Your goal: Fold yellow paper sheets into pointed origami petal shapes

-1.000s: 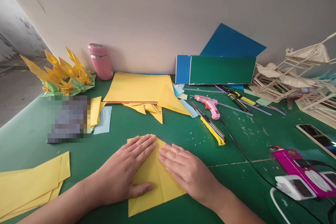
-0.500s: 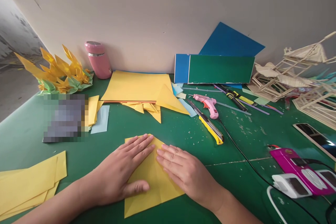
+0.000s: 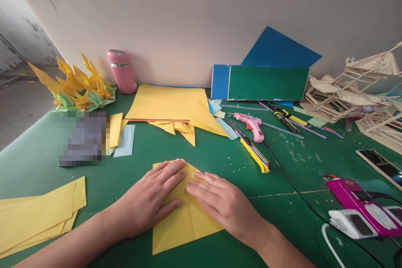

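Observation:
A folded yellow paper sheet (image 3: 185, 228) lies on the green table (image 3: 220, 155) right in front of me. My left hand (image 3: 150, 201) lies flat on its left half, fingers stretched out and pointing up-right, thumb on the paper. My right hand (image 3: 220, 203) lies flat on its right half, fingers stretched toward the left, fingertips close to those of my left hand. Both hands press the paper down and hold nothing.
A stack of yellow sheets (image 3: 166, 104), a pink bottle (image 3: 121, 71) and yellow-green paper flowers (image 3: 78, 86) stand at the back. A yellow utility knife (image 3: 254, 153), pink glue gun (image 3: 251, 125), stick models (image 3: 354, 88) and a magenta power strip (image 3: 361, 203) lie right. More yellow paper (image 3: 37, 215) lies left.
My left thumb has drawn in toward the palm and the hands have shifted slightly on the paper. The view has swung a little.

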{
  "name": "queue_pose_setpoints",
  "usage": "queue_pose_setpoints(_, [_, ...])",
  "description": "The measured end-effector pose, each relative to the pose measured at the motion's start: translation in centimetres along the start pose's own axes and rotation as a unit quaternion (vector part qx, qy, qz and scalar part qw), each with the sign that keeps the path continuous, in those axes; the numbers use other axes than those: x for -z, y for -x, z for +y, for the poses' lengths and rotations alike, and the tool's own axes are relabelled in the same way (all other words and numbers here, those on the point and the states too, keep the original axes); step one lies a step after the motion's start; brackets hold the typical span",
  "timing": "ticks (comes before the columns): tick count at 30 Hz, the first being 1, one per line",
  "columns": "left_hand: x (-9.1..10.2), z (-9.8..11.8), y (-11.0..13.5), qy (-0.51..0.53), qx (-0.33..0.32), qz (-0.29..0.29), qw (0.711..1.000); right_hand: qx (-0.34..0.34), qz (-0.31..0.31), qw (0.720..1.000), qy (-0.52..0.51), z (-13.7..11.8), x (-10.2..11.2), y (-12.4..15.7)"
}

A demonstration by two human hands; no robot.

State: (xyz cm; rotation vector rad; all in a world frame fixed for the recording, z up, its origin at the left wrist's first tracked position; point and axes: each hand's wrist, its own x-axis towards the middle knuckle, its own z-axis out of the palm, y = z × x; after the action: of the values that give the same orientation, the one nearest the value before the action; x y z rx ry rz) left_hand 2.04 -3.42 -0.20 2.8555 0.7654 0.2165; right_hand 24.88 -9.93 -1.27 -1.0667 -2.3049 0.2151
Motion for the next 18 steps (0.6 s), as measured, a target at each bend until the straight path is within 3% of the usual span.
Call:
queue_pose_setpoints(6, [-0.08,0.06,0.22,0.013,0.002,0.019,1.000,-0.058,0.036,0.997,-0.042,-0.01,-0.52,0.11])
queue_pose_setpoints(18, [-0.21,0.06,0.12,-0.006,-0.001,0.019,1.000,-0.044,0.020,0.998,-0.043,-0.32,-0.34,-0.20])
